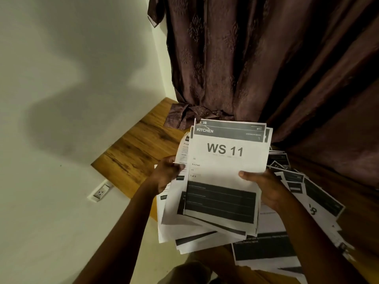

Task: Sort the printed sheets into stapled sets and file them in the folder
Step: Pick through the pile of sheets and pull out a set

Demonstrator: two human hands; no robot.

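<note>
Head view looks down on a person's two hands lifting a bundle of printed sheets (225,171) above a wooden surface (135,148). The right hand (264,189) grips the bundle at its right edge, thumb laid across the front of the top page and fingers curled behind. The left hand (168,173) pinches the left edge of the sheets, apparently on pages just behind the front one, though exactly which page it has cannot be told. The top page reads "KITCHEN", "WS 11" and "1 of 2", so its partner page is likely what the person is looking for.

The bundle's long axis runs away from the person, header end farthest out, and it sits between the two hands, tilted up toward the camera. More loose sheets (307,193) lie fanned on the surface below and to the outer side of the right hand, some overlapping. The left hand is the one placed to peel a page sideways while the right steadies the bundle. No stapler or folder is visible. A dark curtain (256,58) hangs beyond the hands.
</note>
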